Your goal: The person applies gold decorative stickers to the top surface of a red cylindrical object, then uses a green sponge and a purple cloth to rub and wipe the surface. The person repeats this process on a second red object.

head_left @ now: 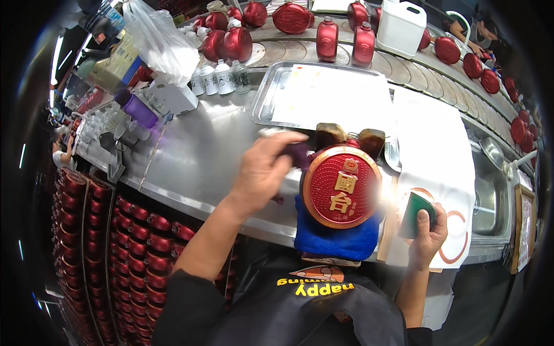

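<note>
A round, flat red bottle (pixel 341 187) with a gold rim and raised gold characters leans on a blue padded cloth (pixel 334 237) before me. Two brown padded blocks (pixel 330 134) stand behind its top. Left of the rim, my left hand (pixel 262 167) pinches a dark purple piece, apparently cloth or sponge (pixel 297 154), blurred by motion; whether it touches the bottle I cannot tell. To the right, my right hand (pixel 430 233) grips a flat green scraper (pixel 416 215) between thumb and fingers, apart from the bottle and above white paper (pixel 430 155) with orange-gold ring marks.
A metal tray (pixel 262 106) with white sheets lies beyond the bottle. Labelled small bottles (pixel 223 79) and a purple bottle (pixel 138 109) stand at the left. Behind runs a slatted conveyor (pixel 427 75) with red bottles and a white jug (pixel 401 27). A sink (pixel 490 193) sits at right.
</note>
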`<state>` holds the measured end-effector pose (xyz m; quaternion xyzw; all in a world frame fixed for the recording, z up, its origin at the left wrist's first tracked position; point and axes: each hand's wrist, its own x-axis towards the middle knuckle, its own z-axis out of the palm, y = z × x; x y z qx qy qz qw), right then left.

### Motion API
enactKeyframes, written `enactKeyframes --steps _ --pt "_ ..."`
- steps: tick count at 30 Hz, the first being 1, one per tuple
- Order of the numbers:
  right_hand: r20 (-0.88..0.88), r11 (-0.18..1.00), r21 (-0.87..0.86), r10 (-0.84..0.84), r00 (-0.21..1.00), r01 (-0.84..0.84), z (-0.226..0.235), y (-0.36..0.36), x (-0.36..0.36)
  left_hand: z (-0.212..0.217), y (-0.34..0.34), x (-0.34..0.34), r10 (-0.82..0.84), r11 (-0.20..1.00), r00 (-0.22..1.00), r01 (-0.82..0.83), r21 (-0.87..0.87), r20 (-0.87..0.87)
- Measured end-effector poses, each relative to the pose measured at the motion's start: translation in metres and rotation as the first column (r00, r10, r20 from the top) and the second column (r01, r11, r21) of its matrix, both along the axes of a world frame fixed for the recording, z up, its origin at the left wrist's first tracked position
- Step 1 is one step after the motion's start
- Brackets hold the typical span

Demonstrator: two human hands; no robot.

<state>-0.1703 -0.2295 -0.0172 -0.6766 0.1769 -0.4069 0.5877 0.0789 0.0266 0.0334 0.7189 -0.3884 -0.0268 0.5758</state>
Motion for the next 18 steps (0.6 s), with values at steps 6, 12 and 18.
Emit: enactKeyframes --steps 6,12,18 --pt "-0.050 0.995 0.006 0.098 0.994 -0.098 -0.006 0.008 -0.001 0.037 -0.087 0.009 -0.354 0.923 0.807 0.220 0.315 0.472" --pt "-0.107 0.982 0.028 0.190 0.976 -0.188 -0.014 0.024 0.005 0.046 -0.108 0.011 -0.479 0.853 0.743 0.268 0.449 0.467" --pt "-0.183 0.960 -0.176 0.186 0.966 -0.218 -0.015 0.026 -0.004 0.034 -0.085 0.019 -0.427 0.878 0.803 0.258 0.402 0.416"
